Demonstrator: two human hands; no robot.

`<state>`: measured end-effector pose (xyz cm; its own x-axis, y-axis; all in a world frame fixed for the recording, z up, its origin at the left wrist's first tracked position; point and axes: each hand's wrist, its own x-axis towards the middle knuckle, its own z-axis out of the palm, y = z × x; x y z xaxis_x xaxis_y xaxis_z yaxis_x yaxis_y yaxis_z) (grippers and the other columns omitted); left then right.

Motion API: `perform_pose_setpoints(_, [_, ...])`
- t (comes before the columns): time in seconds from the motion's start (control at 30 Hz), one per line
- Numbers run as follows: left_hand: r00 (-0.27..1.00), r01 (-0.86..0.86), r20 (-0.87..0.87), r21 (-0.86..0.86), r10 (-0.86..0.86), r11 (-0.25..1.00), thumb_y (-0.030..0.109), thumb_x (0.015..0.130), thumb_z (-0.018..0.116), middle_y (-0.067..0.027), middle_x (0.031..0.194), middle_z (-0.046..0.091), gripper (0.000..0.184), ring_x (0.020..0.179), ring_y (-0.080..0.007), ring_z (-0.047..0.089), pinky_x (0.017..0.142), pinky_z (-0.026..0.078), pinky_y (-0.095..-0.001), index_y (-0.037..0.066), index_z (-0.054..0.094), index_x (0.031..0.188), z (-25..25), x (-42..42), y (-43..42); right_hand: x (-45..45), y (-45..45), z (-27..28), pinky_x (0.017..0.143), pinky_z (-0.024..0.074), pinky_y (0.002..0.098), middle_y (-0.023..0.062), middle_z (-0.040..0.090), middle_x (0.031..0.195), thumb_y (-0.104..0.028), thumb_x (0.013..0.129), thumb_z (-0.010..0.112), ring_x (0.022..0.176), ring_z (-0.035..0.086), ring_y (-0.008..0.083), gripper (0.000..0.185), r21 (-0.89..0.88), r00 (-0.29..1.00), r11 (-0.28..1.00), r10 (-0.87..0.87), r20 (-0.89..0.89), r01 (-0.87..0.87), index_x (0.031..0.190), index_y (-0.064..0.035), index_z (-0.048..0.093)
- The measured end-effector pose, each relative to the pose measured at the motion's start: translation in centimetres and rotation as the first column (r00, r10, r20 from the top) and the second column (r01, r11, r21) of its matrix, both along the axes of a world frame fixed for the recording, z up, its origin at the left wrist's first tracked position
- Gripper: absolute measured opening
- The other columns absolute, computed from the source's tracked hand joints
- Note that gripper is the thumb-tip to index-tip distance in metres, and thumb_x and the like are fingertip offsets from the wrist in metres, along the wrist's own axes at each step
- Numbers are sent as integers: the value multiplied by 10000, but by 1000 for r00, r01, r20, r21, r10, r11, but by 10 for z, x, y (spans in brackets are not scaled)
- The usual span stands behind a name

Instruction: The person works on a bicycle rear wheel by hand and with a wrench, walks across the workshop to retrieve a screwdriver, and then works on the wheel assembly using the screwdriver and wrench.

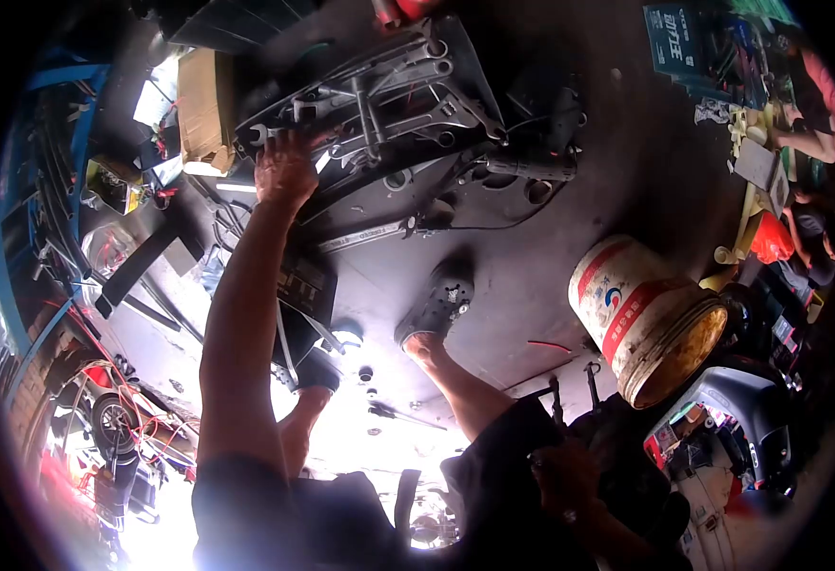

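Note:
My left hand (pixel 286 173) is at the left end of a dark tray (pixel 479 71) full of metal wrenches, beside the open jaw of a wrench (pixel 261 134). Its fingers look apart, with the tips partly hidden among the tools. An adjustable wrench (pixel 416 125) and several other spanners lie heaped in the tray. Below the tray, a long combination wrench (pixel 368 234) rests on the floor. Low in the view, my right hand (pixel 567 476) is in deep shadow near my leg, and its fingers and anything in them cannot be made out.
A dirty white bucket (pixel 617 295) lies tilted at the right. A cardboard box (pixel 205 109) stands left of the tray. Beneath it are a dark box (pixel 305 288) and loose metal bars. My feet are on the floor. Other people (pixel 813 143) are at the far right.

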<state>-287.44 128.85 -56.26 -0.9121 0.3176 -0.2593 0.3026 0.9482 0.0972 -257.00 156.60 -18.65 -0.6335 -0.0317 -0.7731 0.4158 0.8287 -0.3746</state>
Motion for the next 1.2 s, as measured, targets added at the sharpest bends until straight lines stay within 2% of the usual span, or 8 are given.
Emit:
perform_pose_setpoints(0.23, [929, -35, 364, -67, 57, 997, 445, 918, 536, -217, 1156, 583, 486, 1157, -362, 513, 952, 437, -477, 18, 598, 1141, 29, -14, 3, 2, -7, 5, 672, 474, 448, 102, 633, 770, -235, 831, 645, 727, 613, 315, 106, 20, 994, 994, -108, -9, 108, 868, -136, 639])
perform_pose_setpoints(0.5, [916, -187, 375, 74, 146, 980, 334, 915, 529, -251, 1012, 633, 388, 966, -431, 608, 870, 478, -499, 27, 567, 1149, 57, 2, 5, 21, -11, 7, 661, 481, 399, 91, 649, 838, -94, 807, 656, 736, 612, 307, 160, -9, 976, 993, -119, -181, 119, 964, -89, 626])
perform_pose_setpoints(0.57, [968, -161, 218, 166, 123, 973, 334, 926, 512, -241, 977, 652, 355, 914, -433, 630, 822, 496, -506, 50, 592, 1124, 88, 15, 3, 18, -18, 9, 666, 483, 405, 101, 644, 841, -104, 819, 650, 734, 611, 316, 149, -5, 974, 993, -115, -196, 116, 964, -85, 621])
perform_pose_setpoints(0.77, [791, -480, 486, 116, 371, 870, 326, 929, 520, -174, 934, 674, 250, 842, -372, 656, 716, 520, -478, 152, 656, 1047, 240, 84, -40, 9, -56, 15, 646, 474, 402, 156, 623, 780, -172, 875, 630, 716, 597, 355, 140, 12, 941, 958, -277, -195, 285, 908, -38, 609])
perform_pose_setpoints(0.87, [851, -319, 520, 404, 72, 858, 207, 868, 612, -146, 863, 642, 191, 752, -332, 636, 627, 518, -418, 106, 666, 1020, 296, 166, -103, 6, -78, 8, 610, 447, 378, 115, 578, 695, -219, 884, 641, 675, 574, 274, 213, -121, 756, 760, -649, -89, 638, 850, -15, 590])
perform_pose_setpoints(0.97, [778, -520, 627, 679, -40, 518, 62, 771, 697, -91, 783, 581, 269, 654, -209, 595, 530, 492, -346, 58, 669, 1038, 397, 212, -133, -69, -112, 42, 566, 425, 299, 5, 513, 672, -241, 887, 647, 625, 511, 103, 215, -276, 480, 470, -877, -35, 838, 837, -34, 614])
perform_pose_setpoints(1.07, [239, -952, 971, 231, 18, 202, 56, 789, 690, -5, 794, 567, 199, 589, -92, 531, 512, 441, -250, -4, 656, 975, 525, 210, -148, -149, -154, 115, 588, 442, 254, -2, 567, 787, -253, 899, 630, 692, 543, 99, 217, -584, 315, 222, -947, 63, 781, 1004, -62, 633])
perform_pose_setpoints(1.2, [307, -946, 945, 316, -114, 71, 141, 774, 731, -35, 793, 564, 269, 595, -111, 529, 531, 444, -241, -3, 657, 989, 612, 219, -183, -201, -208, 250, 645, 473, 261, 28, 629, 934, -269, 914, 607, 832, 612, 117, 279, -692, 298, -17, -895, 333, 721, 1116, -77, 618])
